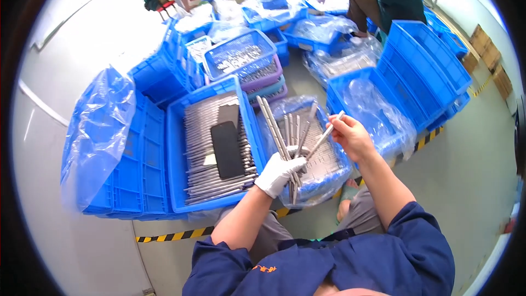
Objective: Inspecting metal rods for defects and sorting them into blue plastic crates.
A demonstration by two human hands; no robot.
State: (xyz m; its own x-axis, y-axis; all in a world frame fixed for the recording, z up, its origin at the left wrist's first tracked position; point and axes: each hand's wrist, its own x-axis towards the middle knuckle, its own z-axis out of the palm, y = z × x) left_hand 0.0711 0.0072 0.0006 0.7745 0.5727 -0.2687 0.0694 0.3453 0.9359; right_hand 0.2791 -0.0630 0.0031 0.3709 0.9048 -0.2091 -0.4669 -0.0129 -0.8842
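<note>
Currently L hand (280, 174), gloved, clamped round splayed metal rods (273, 126); R hand (352, 136), bare, pinches one rod (327, 133) up-right of it. Loose splay + R tug cd spill rods into bin (329, 184) below.

Can make out orange embroidery (265, 268) on the left chest of the navy shirt (372, 263), stitched like a short row of characters but too small to read. Can also see, as the nearest thing to a sign, black-and-yellow striped tape (186, 234) along the grey floor (455, 175). Can read no words or numbers anywhere.
</note>
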